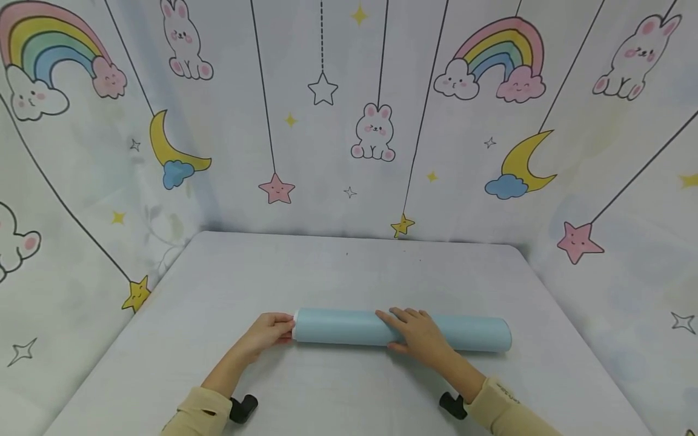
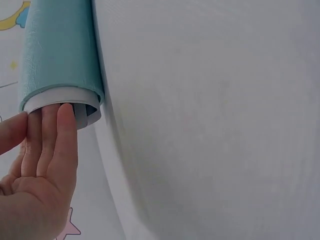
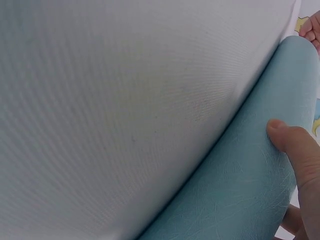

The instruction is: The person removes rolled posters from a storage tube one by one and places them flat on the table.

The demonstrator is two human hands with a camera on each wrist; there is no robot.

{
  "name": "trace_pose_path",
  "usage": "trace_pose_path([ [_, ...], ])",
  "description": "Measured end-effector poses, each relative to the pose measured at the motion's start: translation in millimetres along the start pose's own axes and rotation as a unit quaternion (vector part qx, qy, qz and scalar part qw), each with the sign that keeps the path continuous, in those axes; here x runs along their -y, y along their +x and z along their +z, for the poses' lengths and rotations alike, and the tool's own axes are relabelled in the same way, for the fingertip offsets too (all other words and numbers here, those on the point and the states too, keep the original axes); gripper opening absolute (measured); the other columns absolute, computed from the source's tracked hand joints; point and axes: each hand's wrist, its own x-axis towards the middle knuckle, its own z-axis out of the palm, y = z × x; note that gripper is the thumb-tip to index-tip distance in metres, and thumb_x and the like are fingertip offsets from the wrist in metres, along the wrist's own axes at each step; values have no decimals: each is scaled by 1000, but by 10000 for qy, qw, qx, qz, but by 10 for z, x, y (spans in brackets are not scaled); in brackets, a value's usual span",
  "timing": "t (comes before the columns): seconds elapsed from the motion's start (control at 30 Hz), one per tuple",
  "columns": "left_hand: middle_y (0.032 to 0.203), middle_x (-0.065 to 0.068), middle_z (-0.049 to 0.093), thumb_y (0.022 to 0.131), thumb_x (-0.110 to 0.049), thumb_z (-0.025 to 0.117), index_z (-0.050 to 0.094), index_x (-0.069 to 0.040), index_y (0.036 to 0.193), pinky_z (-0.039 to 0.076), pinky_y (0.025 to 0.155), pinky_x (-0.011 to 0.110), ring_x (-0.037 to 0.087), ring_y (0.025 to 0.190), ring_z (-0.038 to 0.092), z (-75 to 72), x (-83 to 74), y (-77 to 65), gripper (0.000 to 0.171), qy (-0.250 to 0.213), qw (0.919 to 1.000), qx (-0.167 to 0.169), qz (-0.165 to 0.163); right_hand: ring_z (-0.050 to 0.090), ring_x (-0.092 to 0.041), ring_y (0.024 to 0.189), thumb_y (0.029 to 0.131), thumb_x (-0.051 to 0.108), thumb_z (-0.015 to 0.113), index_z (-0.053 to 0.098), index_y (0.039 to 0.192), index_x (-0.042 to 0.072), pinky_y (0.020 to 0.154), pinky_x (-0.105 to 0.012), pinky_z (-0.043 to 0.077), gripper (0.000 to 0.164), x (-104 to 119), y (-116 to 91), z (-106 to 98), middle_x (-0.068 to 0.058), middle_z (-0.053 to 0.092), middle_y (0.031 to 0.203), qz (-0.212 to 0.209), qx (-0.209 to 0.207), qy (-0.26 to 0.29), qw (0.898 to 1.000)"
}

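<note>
A light blue roll (image 1: 343, 327) with a smooth, faintly creased surface lies sideways across the white table. From its left end a white rolled sheet (image 2: 64, 94) sticks out a little. At that end my left hand (image 1: 269, 333) pinches the white sheet's rim, fingertips inside the opening and thumb at the outer edge, as the left wrist view shows. My right hand (image 1: 422, 339) holds the blue roll near its middle, fingers spread over the top. In the right wrist view its thumb (image 3: 285, 134) presses on one side while another finger shows at the opposite side.
The white table (image 1: 338, 272) has rounded back corners. A cloth backdrop (image 1: 234, 109) with rainbows, rabbits, moons and stars stands behind it and along both sides. Black wrist devices (image 1: 243, 409) sit under both beige sleeves (image 1: 202, 412).
</note>
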Motion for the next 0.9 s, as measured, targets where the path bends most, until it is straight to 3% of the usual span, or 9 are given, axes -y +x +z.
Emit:
trace_pose_path([
  [0.5, 100, 18, 63, 91, -6, 54, 51, 17, 116, 51, 76, 38, 22, 84, 62, -99, -11, -33, 34, 234, 9981, -545, -175, 57, -28, 99, 72, 41, 74, 48, 133, 19, 79, -49, 46, 70, 6, -1, -13, -9, 58, 118, 13, -21, 38, 10000],
  [0.9, 104, 21, 61, 91, -8, 53, 50, 17, 117, 51, 77, 38, 23, 86, 62, -219, -25, -121, 36, 492, 9964, -662, -216, 57, -27, 100, 72, 43, 73, 48, 134, 20, 79, -50, 46, 70, -3, -10, 8, -8, 58, 118, -1, -17, -26, 10000],
])
